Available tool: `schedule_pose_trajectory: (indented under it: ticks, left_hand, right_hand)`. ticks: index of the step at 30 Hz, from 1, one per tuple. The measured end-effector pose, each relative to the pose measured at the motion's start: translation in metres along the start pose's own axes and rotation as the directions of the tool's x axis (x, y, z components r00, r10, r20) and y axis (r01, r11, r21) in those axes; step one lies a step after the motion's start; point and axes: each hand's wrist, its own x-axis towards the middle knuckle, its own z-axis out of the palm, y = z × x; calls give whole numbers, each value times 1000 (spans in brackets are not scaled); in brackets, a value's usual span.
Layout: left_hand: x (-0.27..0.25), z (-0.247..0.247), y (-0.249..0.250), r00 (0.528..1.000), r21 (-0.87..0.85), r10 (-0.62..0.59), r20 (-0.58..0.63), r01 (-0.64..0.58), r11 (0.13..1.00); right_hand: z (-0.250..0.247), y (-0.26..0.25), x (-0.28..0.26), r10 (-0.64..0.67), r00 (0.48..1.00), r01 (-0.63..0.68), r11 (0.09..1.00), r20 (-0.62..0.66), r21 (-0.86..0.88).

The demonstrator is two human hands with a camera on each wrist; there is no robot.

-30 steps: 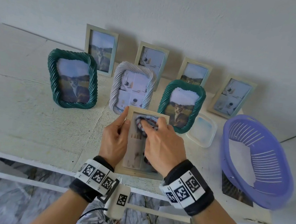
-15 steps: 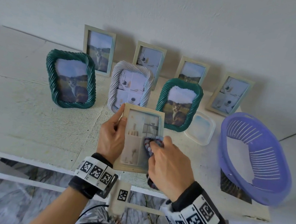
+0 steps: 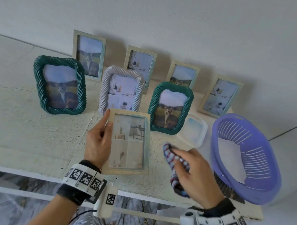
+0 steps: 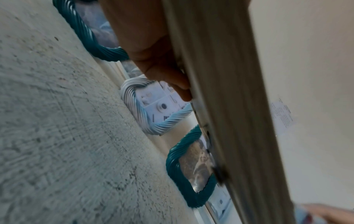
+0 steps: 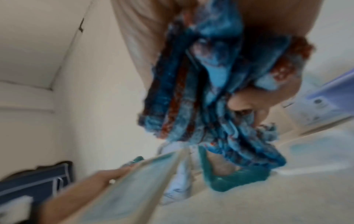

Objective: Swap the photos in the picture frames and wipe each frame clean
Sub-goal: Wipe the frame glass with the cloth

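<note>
- The left hand (image 3: 98, 139) holds a light wooden frame (image 3: 129, 143) by its left edge. The thumb lies on the front and the fingers curl round the back.
- The frame is lifted above the table, face up toward the head camera. Its photo shows four small pictures of a room.
- In the left wrist view, the fingers (image 4: 172, 81) press on the back of the frame's edge (image 4: 229, 106).
- The right hand (image 3: 194, 173) is to the right of the frame and apart from it. Its fingers are curled round a bunched checked cloth (image 3: 173, 162) in blue, red and white.
- In the right wrist view, the cloth (image 5: 210, 91) hangs down from the hand. This view is blurry.
- Both wrists wear bands with black and white square marks.
- The white table (image 3: 19, 123) looks rough and speckled. Its front edge is near the person.
- Three rope-twist frames stand in a row: a green one (image 3: 59, 85) on the left, a white one (image 3: 121, 91) in the middle and a green one (image 3: 170, 108) on the right.
- Four more plain frames lean by the white wall (image 3: 156, 15) behind them.
- A clear plastic lid (image 3: 192, 130) lies flat just right of the right green frame.
- A purple basket (image 3: 245, 159) sits tilted at the right end of the table.
</note>
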Motion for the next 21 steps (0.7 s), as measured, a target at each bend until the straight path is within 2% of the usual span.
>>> schedule_pose_trajectory:
  ticks: [3,6,8,14,21]
  left_hand:
    - [0,-6,-4,1000,16,-6,-11,6,1000]
    - [0,-8,-8,1000,20,-13,2,13,1000]
    - [-2,-9,-8,1000,13,-18,12,18,1000]
    - [-4,-15,-11,1000,21,-18,16,18,1000]
    - [-1,-17,-11,999,13,-36,30,36,999]
  right_hand:
    - [5,21,27,145,980,-164,975,-134,-149]
    - [9,26,60,306,928,-351,910,-213,-221]
    - [11,26,82,351,899,-420,860,-261,-290]
    - [20,50,135,418,868,-494,777,-267,-390]
    - [26,77,156,483,869,-493,837,-106,-235]
